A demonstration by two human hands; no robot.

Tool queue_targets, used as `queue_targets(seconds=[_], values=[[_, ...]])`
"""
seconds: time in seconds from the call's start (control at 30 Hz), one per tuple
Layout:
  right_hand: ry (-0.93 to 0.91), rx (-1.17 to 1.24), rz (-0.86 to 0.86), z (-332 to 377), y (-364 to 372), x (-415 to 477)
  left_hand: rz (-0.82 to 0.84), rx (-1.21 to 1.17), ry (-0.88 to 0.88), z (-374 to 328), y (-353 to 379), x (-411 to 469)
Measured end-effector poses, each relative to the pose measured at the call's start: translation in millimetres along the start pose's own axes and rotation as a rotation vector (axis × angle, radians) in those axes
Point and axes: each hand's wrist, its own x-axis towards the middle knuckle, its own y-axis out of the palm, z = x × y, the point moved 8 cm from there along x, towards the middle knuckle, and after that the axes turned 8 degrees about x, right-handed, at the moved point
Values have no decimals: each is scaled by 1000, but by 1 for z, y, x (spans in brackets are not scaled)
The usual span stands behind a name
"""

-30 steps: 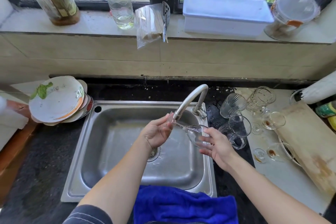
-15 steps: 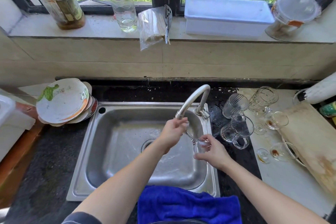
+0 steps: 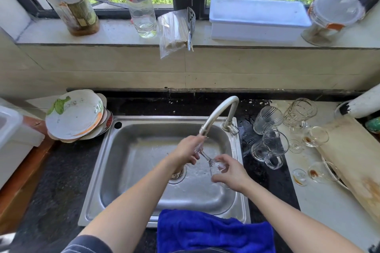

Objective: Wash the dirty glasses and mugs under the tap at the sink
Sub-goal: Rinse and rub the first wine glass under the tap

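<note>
Over the steel sink (image 3: 127,170) I hold a clear stemmed glass (image 3: 213,165) on its side under the tap (image 3: 218,113). My left hand (image 3: 188,150) grips its foot right below the spout, where water runs. My right hand (image 3: 230,172) curls round its bowl. Glass mugs (image 3: 267,119) (image 3: 269,148) lie on the dark counter right of the sink. Stemmed glasses with brown stains (image 3: 314,136) (image 3: 318,172) lie on the white counter beyond them.
A stack of dirty plates (image 3: 76,115) sits left of the sink. A blue towel (image 3: 213,232) hangs over the sink's front edge. A wooden board (image 3: 353,162) lies at the right. Bottles (image 3: 141,2), a white box (image 3: 257,18) and a jar (image 3: 333,18) stand on the windowsill.
Both hands have turned the glass under the spout: the left hand went up to the tap's mouth, and the right hand came lower round the bowl.
</note>
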Motion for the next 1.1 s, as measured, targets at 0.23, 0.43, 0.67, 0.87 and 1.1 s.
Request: queue_targets(seconds=[0.23,0.43,0.67,0.87,1.1], values=[[-87,-101,132,38,18,19,14,-379,-27,-15,-26,2],[-196,-338,48,65,19,33,-183,-54,-17,-21,-54,0],[-179,-134,13,93,40,52,-530,133,-32,5,-112,-22],[-159,64,-120,95,42,54,-563,451,10,13,-119,-38],[-15,132,-293,63,13,27,-314,991,186,-12,-65,-17]])
